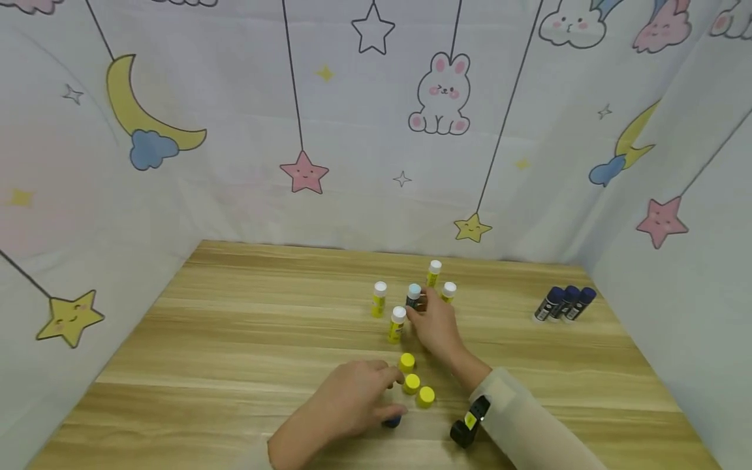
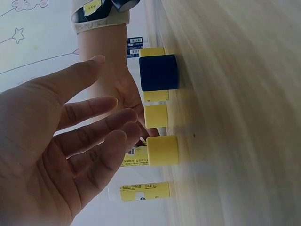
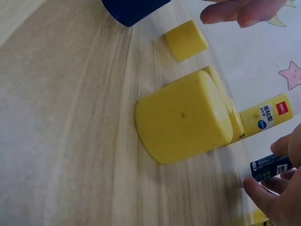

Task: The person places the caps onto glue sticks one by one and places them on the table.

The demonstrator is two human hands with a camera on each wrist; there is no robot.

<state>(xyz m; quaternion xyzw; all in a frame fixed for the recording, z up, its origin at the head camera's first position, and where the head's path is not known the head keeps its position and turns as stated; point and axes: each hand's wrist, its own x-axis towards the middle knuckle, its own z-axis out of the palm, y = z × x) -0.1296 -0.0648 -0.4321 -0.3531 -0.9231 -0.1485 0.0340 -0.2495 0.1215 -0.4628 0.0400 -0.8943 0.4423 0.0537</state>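
Observation:
My right hand (image 1: 437, 324) grips a navy glue stick (image 3: 271, 167) upright on the table, its pale top bare of a cap. Around it stand several uncapped yellow glue sticks (image 1: 378, 301) with white tops. Nearer me, my left hand (image 1: 355, 397) hovers low with loosely bent fingers and holds nothing. A navy cap (image 2: 159, 73) sits by its thumb; in the left wrist view there is a gap between them. Several yellow caps (image 1: 412, 384) lie right of the left hand, some overlapping one another in the wrist views.
Three capped navy glue sticks (image 1: 564, 304) stand together at the right of the wooden table (image 1: 247, 326). A patterned white curtain (image 1: 352, 215) closes off the back and sides. A black band with a small device (image 1: 470, 421) is on my right wrist.

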